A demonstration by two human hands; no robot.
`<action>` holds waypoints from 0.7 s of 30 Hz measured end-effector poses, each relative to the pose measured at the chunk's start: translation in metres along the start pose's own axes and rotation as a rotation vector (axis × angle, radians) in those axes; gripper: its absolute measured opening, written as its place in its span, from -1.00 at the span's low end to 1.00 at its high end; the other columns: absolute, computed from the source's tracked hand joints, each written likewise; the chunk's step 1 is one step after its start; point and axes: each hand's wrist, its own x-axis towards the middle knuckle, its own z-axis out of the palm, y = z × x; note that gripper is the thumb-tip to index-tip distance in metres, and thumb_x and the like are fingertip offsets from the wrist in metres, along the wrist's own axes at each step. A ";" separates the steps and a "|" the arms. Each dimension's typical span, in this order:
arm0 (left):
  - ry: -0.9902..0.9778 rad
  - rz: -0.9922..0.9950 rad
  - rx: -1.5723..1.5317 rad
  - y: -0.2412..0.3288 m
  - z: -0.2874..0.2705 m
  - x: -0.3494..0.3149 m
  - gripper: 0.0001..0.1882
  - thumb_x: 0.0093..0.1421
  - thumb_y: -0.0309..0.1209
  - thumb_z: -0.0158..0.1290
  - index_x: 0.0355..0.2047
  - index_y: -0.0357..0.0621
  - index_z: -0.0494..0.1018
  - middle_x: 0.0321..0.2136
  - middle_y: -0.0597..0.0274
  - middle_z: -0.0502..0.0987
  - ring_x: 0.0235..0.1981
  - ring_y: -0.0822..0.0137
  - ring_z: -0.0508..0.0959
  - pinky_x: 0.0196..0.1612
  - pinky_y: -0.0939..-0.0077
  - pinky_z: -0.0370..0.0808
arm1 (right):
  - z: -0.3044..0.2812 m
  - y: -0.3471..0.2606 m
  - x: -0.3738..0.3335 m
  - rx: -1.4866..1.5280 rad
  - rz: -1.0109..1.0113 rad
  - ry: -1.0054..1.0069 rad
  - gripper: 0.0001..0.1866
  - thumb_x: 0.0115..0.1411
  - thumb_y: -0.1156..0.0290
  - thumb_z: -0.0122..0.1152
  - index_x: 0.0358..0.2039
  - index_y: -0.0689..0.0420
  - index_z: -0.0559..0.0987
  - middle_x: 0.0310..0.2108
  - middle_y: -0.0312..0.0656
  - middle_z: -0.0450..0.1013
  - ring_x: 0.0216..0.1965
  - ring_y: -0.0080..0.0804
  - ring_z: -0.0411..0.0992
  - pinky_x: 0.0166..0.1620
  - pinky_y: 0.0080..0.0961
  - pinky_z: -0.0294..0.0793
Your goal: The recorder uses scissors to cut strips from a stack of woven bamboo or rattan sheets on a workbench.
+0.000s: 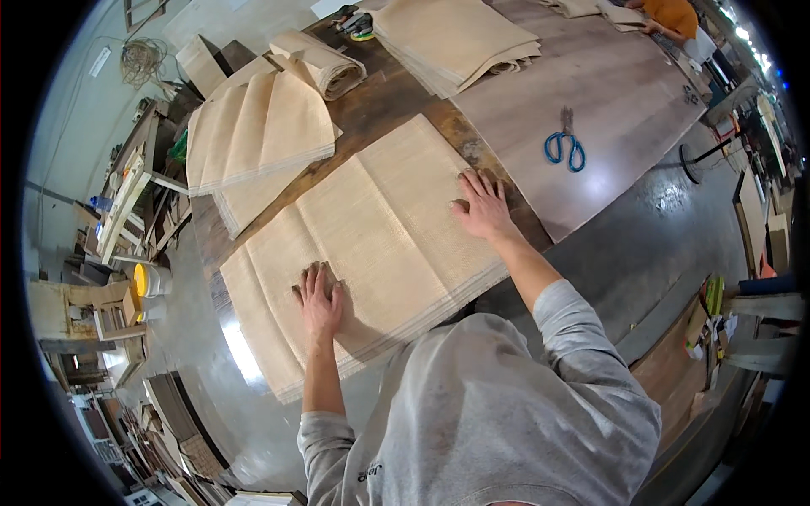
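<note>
A stack of beige woven fabric sheets [371,228] lies on the table in front of me, creased by several parallel folds, its near edge hanging over the table edge. My left hand [321,302] rests flat on the left part of the top sheet, fingers spread. Near the right edge of the stack, my right hand [485,207] lies with its fingers stretched out on the cloth. Neither hand grips anything. Scissors with blue handles [565,143] lie on the tabletop beyond my right hand.
Another pile of beige sheets [261,135] and a rolled bundle [325,67] lie at the far left. A larger pile [456,38] sits at the back, beside a power tool [359,25]. At the far right, a person in orange [671,18] handles cloth. A yellow-and-white bucket [152,281] stands left.
</note>
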 end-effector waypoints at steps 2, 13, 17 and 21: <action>0.006 -0.017 -0.012 -0.005 -0.001 -0.002 -0.38 0.27 -0.13 -0.02 0.31 0.03 0.22 0.36 0.19 0.15 0.42 0.11 0.01 0.42 -0.06 -0.22 | -0.004 -0.008 0.003 0.019 0.025 -0.046 -0.31 0.23 0.05 0.00 0.33 0.03 0.21 0.38 -0.19 0.07 0.41 -0.14 -0.03 0.41 0.00 -0.17; 0.105 -0.114 0.041 -0.045 -0.020 -0.015 -0.46 0.29 -0.11 -0.06 0.27 0.14 0.27 0.30 0.17 0.24 0.37 0.06 0.11 0.39 -0.15 -0.11 | -0.016 -0.011 0.008 -0.027 0.053 -0.101 -0.32 0.19 0.05 0.09 0.28 0.03 0.27 0.36 -0.32 0.11 0.36 -0.13 0.04 0.39 0.05 -0.11; 0.093 -0.206 0.031 -0.044 -0.016 -0.010 -0.54 0.31 -0.11 -0.07 0.19 0.14 0.33 0.24 0.22 0.29 0.36 0.11 0.10 0.42 -0.14 -0.15 | -0.016 -0.014 0.013 -0.028 0.064 -0.094 -0.35 0.16 0.04 0.13 0.22 0.03 0.33 0.30 -0.30 0.16 0.34 -0.13 0.06 0.38 0.03 -0.11; 0.136 -0.194 0.018 -0.045 -0.014 -0.012 -0.56 0.30 -0.13 -0.07 0.17 0.13 0.36 0.24 0.23 0.29 0.35 0.14 0.12 0.42 -0.14 -0.15 | -0.014 -0.012 0.013 -0.005 0.065 -0.087 -0.37 0.14 0.03 0.16 0.19 0.01 0.36 0.29 -0.30 0.18 0.32 -0.12 0.07 0.38 0.02 -0.11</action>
